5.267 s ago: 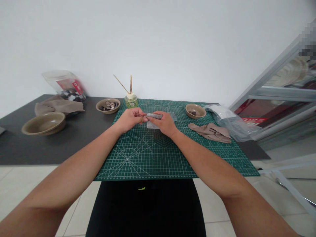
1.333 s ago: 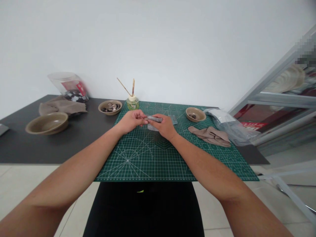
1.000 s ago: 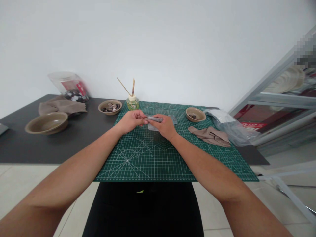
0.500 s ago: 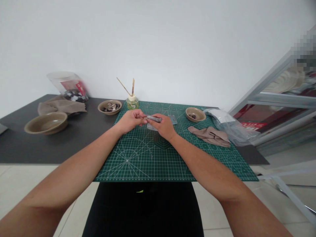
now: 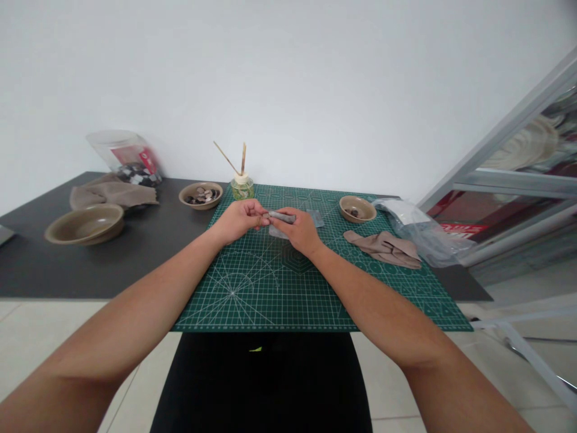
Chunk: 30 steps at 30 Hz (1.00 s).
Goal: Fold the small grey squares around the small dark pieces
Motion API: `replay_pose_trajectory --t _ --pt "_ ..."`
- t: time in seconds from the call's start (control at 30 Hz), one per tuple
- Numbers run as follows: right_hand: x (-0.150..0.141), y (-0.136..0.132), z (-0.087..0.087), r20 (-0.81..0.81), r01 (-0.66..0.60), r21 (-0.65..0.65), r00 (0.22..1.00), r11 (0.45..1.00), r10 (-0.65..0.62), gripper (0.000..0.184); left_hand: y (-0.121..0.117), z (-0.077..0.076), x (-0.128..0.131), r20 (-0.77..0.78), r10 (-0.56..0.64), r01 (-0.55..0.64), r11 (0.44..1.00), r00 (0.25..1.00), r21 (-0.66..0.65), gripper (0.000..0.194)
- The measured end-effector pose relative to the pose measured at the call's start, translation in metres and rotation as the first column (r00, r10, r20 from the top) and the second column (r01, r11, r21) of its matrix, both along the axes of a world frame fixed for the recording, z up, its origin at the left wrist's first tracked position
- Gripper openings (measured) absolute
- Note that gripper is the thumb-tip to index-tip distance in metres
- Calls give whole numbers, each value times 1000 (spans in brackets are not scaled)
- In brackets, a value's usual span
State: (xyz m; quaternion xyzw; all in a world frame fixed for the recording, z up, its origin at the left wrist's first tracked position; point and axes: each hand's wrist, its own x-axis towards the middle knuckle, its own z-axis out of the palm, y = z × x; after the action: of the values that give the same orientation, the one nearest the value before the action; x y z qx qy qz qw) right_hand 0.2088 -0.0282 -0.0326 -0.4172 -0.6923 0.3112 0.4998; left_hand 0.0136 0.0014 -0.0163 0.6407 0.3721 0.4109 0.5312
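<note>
My right hand (image 5: 301, 230) is closed round a short grey stick-like tool (image 5: 283, 216), which points toward my left hand. The fingers of my left hand (image 5: 243, 219) are pinched at the tool's left end, around a small piece too little to make out. Both hands are close together over the far half of a green cutting mat (image 5: 311, 300). Beneath them lies a clear flat plastic piece (image 5: 315, 218), partly covered by my right hand.
Left are a brown bowl (image 5: 85, 224), a cloth (image 5: 112, 192), a clear jar (image 5: 124, 159) and a bowl of dark pieces (image 5: 201, 196). A bottle with sticks (image 5: 242, 185) stands behind. Right are a small bowl (image 5: 357, 209), a crumpled cloth (image 5: 383, 248) and a plastic bag (image 5: 424, 231).
Almost nothing differs. Both hands stay in the same place with the same grip, and the tool has barely shifted.
</note>
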Motion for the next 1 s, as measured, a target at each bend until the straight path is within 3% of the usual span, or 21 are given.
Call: replay_pose_trajectory --t 0.33,0.57,0.8,1.0 --pt "0 -2 3 40 78 -32 996 996 -77 24 1 -1 -1 -18 8 -7 1000 1000 20 35" --pt "0 -1 1 -6 8 -10 1000 1000 -8 22 2 -2 -1 -4 -4 4 1000 1000 9 37" --pt "0 -2 1 5 58 -24 998 998 -58 24 1 -1 0 5 -18 18 1000 1000 19 34" --pt "-1 -2 2 -6 11 10 1000 1000 -11 21 1 -1 0 6 -14 14 1000 1000 -4 37"
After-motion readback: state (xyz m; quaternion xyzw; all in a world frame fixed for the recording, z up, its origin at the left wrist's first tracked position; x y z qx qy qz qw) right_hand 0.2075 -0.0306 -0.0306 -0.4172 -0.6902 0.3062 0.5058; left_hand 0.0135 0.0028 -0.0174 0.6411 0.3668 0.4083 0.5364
